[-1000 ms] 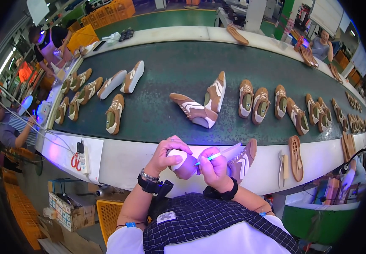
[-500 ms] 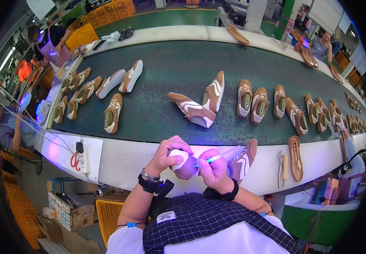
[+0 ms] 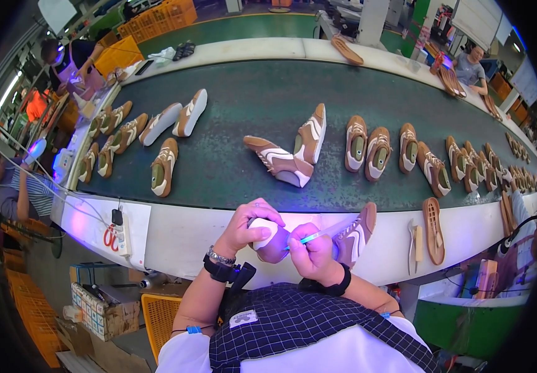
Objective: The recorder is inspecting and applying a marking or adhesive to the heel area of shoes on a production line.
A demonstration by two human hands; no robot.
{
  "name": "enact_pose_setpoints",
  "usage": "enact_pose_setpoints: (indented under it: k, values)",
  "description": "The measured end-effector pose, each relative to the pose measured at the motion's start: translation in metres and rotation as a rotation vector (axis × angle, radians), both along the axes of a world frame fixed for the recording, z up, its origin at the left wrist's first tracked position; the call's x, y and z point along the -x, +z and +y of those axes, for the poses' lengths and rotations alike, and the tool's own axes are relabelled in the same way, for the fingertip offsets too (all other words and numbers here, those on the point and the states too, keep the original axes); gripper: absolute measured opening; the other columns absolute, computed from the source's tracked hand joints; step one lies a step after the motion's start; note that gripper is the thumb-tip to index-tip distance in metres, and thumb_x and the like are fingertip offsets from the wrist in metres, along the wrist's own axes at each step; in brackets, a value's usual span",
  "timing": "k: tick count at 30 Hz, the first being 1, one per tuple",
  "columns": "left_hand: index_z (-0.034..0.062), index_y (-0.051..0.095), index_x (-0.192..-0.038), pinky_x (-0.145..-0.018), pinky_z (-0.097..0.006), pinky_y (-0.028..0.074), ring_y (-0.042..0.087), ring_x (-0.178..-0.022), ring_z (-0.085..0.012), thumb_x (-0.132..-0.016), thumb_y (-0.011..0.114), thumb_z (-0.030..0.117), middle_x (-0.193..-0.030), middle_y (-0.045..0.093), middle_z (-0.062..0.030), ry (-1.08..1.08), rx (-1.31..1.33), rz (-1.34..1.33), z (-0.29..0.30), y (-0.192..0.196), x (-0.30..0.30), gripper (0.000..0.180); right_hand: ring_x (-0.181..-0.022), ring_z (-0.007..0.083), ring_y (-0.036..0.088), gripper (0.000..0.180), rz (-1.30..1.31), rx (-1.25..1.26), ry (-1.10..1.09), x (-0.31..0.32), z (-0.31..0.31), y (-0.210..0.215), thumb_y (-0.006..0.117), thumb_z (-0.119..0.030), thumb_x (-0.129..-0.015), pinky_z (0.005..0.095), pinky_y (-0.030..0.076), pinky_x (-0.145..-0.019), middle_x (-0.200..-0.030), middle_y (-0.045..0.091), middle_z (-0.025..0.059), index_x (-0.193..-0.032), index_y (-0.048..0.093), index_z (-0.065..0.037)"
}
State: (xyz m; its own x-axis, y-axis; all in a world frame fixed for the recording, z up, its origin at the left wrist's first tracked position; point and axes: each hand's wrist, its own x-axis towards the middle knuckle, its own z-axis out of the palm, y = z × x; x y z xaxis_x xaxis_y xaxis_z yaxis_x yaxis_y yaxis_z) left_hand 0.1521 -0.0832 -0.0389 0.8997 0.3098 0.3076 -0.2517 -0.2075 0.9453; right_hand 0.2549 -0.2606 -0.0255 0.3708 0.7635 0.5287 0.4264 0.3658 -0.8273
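My left hand (image 3: 245, 229) is closed around a shoe (image 3: 274, 244) held just over the near edge of the white table. The shoe's pale end shows, lit purple, while the rest is partly covered by my fingers. A thin, pale-blue stick-like tool (image 3: 310, 237) is pinched in my right hand (image 3: 312, 256), its tip touching or nearly touching the shoe's side. Behind my right hand, a brown-and-white sneaker (image 3: 358, 237) lies on the table with its heel end hidden.
Across the dark green belt (image 3: 237, 87) lie several brown-and-white sneakers (image 3: 284, 163). Right on the white ledge are a brown sole (image 3: 433, 233), a metal tool (image 3: 412, 248) and a light wooden piece (image 3: 418, 243). Red-handled scissors (image 3: 110, 235) and a power strip (image 3: 125, 231) sit left. Co-workers sit around.
The tool's tip has shifted slightly down along the shoe with my right hand. At right, a co-worker's gloved hand has withdrawn from the belt shoes; a far person's hand has left their head.
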Motion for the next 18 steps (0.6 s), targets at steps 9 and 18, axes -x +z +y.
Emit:
enact_pose_setpoints:
  k: [9,18]
  values:
    - [0.0014,0.075,-0.090,-0.085,-0.033,0.042,0.058,-0.087,-0.0209,-0.063,0.064,0.052,-0.090,0.071,-0.0104,-0.060,-0.010,-0.013,0.000,0.002,-0.003,0.059,-0.057,0.0141,0.062,0.018,0.890,0.316,0.034,-0.038,-0.024,-0.023,0.049,-0.021,-0.100,0.0258,0.053,-0.054,-0.081,0.063,0.0086,-0.107,0.053,-0.005]
    - [0.0117,0.075,-0.083,-0.081,-0.036,0.043,0.058,-0.081,-0.0217,-0.063,0.070,0.044,-0.082,0.069,-0.0027,-0.216,-0.316,-0.021,-0.044,0.014,-0.034,0.038,-0.104,0.0416,0.063,0.062,1.755,0.588,0.780,-0.025,-0.038,-0.075,0.046,-0.053,-0.096,0.0488,0.058,-0.082,-0.120,0.059,0.0235,-0.132,0.046,-0.003]
